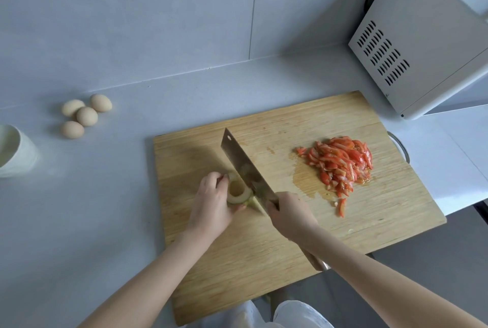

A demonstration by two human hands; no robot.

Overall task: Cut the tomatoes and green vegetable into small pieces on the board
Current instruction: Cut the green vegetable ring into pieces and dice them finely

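Now pinches pale, hollow green vegetable (237, 191) with left hand (211, 203), grips cleaver (243, 158) with right hand (289, 211); red tomato strips (340, 166) right of cleaver.

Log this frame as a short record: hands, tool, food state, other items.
left hand: holds green vegetable on the cutting board
right hand: grips cleaver, blade against the vegetable
tomatoes: already cut, piled on the board's right side
counter: four eggs, white cup, white vented appliance

Home kitchen: microwave (422, 37), eggs (85, 115), chopping board (290, 235).
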